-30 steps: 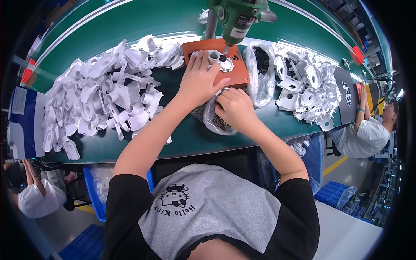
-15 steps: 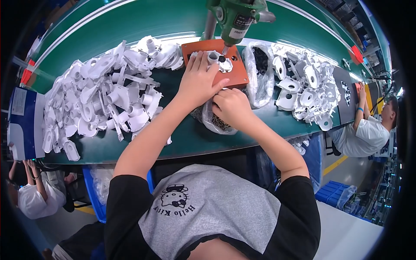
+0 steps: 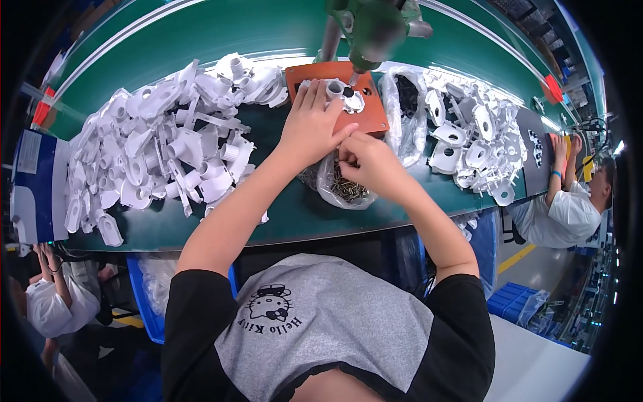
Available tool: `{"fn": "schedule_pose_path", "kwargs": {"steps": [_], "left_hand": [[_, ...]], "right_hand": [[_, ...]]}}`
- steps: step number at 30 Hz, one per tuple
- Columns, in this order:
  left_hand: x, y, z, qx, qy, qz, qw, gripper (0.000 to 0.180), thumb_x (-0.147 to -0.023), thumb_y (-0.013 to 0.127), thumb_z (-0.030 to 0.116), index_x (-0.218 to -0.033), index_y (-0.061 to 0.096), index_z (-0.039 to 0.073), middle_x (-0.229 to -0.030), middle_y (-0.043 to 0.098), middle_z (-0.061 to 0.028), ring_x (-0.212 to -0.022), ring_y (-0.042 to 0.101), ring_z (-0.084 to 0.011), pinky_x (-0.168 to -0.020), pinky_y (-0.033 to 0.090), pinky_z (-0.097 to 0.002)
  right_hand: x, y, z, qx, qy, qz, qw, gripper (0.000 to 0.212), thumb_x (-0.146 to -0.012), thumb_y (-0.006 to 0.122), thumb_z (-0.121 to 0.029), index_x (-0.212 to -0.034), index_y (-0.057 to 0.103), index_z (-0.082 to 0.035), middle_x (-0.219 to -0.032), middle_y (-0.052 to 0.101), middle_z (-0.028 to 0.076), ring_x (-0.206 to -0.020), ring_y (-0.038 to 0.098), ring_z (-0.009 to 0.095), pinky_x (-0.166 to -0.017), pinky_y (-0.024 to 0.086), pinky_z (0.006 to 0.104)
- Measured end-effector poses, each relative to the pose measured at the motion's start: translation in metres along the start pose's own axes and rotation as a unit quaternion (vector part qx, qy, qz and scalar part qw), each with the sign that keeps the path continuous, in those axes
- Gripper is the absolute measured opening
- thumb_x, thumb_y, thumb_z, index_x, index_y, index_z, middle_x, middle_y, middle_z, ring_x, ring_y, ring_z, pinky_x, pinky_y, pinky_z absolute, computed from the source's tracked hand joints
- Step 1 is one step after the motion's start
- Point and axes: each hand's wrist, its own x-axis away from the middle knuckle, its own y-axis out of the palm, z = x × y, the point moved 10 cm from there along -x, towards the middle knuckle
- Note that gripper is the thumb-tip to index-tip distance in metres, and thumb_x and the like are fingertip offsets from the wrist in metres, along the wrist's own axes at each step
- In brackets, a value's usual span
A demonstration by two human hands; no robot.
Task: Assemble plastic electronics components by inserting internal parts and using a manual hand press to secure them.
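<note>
Head view: the left hand [image 3: 309, 127] lies flat, fingers [image 3: 315, 94] spread and reaching forward onto the orange fixture plate [image 3: 372, 114], their tips touching the white moulded plastic part [image 3: 341, 94] seated on it. The right hand [image 3: 372, 164] is curled just beside the left, its fingers pinched narrow together near the left thumb; whether they grip a screw cannot be told. Directly under and in front of the right hand sits an open clear plastic bag of small dark metal screws [image 3: 345, 187], crinkled and glossy, towards the near edge of the green tabletop [image 3: 288, 214]. A green powered screwdriver [image 3: 372, 30] hangs over the plate, its tip on the part. Towards the left edge of the tabletop lies a heap of white plastic parts [image 3: 154, 147], smooth with round collars; a second heap [image 3: 469, 134] lies towards the right edge, beside another clear bag [image 3: 405, 107] with dark contents.
</note>
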Motion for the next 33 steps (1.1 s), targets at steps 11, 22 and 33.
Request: {"fn": "schedule_pose_path", "kwargs": {"steps": [11, 22, 33], "left_hand": [[0.000, -0.003, 0.000, 0.002, -0.015, -0.017, 1.000, 0.048, -0.083, 0.060, 0.042, -0.103, 0.054, -0.001, -0.128, 0.044, -0.0325, -0.124, 0.040, -0.0443, -0.105, 0.030, -0.0499], [0.001, -0.007, 0.000, 0.011, -0.009, 0.013, 1.000, 0.050, -0.077, 0.066, 0.041, -0.104, 0.054, 0.001, -0.123, 0.047, -0.0333, -0.120, 0.043, -0.0451, -0.103, 0.031, -0.0508], [0.000, -0.007, 0.000, 0.007, -0.008, 0.013, 1.000, 0.049, -0.079, 0.065, 0.039, -0.101, 0.053, -0.003, -0.124, 0.047, -0.0312, -0.119, 0.045, -0.0425, -0.104, 0.032, -0.0495]], "right_hand": [[-0.034, -0.061, 0.062, -0.189, 0.162, 0.032, 0.968, 0.017, -0.082, 0.063, -0.007, -0.096, 0.066, 0.003, -0.076, 0.064, 0.003, -0.066, 0.055, 0.007, -0.061, 0.045, 0.0211], [-0.073, -0.042, 0.100, -0.153, 0.127, 0.072, 0.977, 0.022, -0.080, 0.059, -0.002, -0.102, 0.060, 0.004, -0.084, 0.062, 0.004, -0.075, 0.056, 0.009, -0.070, 0.046, 0.0231], [-0.080, -0.044, 0.095, -0.122, 0.104, 0.097, 0.982, 0.025, -0.075, 0.065, -0.006, -0.098, 0.058, 0.001, -0.079, 0.063, 0.007, -0.068, 0.058, 0.013, -0.067, 0.048, 0.0269]]}}
